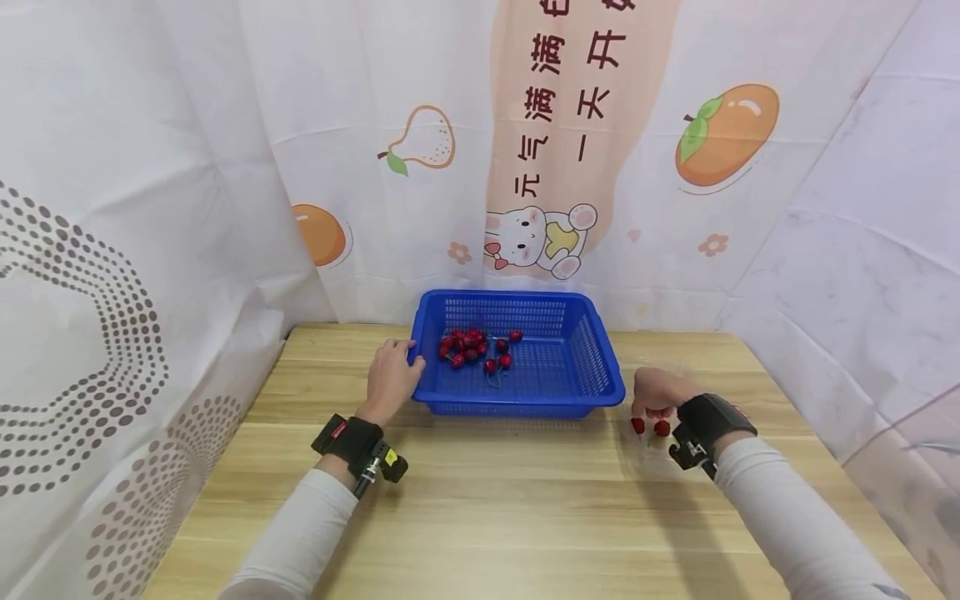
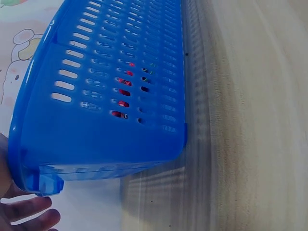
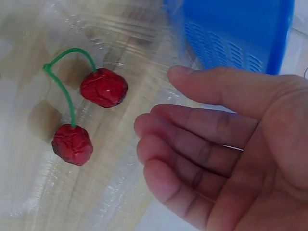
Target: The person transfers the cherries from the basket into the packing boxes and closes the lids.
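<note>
A blue plastic basket (image 1: 517,410) stands at the back of the table, with several red cherries (image 1: 470,340) in its left half. My left hand (image 1: 393,375) holds its left rim; the left wrist view shows the fingers (image 2: 41,220) around the rim's corner. To the right of the basket, my right hand (image 3: 207,149) is held with loosely bent fingers, nothing between them. Just beyond those fingertips, two wrinkled cherries (image 3: 72,144) joined by a green stem (image 3: 62,84) lie on clear plastic (image 3: 115,187). Red fruit shows through the basket's slots in the left wrist view.
The wooden table (image 1: 487,500) reaches back to a white printed curtain (image 1: 360,83) behind the basket. More white sheeting (image 1: 150,250) hangs on the left, and a pale marbled sheet (image 1: 847,275) on the right.
</note>
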The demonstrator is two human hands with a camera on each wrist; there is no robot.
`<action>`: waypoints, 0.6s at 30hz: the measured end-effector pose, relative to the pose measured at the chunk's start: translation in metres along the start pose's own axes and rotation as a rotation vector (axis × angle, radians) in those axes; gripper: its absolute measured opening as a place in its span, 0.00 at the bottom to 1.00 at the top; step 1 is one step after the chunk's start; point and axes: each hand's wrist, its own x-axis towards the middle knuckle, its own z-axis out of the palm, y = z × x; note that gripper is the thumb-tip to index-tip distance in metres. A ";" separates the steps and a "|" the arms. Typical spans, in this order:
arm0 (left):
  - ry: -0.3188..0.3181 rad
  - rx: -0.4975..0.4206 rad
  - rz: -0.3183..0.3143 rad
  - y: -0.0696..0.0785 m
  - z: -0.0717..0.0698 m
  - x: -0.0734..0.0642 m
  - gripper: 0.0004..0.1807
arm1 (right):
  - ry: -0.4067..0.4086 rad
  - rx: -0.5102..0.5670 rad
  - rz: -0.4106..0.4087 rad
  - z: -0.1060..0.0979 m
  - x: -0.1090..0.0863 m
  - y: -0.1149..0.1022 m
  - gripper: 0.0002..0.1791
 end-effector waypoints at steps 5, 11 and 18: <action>-0.020 -0.011 -0.022 0.001 0.002 0.002 0.21 | 0.041 0.003 -0.016 -0.005 0.003 0.001 0.13; -0.019 -0.011 -0.031 0.000 0.004 0.004 0.21 | 0.080 -0.005 -0.059 -0.014 0.004 -0.003 0.11; -0.021 -0.019 -0.040 -0.002 0.008 0.003 0.21 | 0.135 -0.041 -0.096 -0.023 0.002 -0.011 0.10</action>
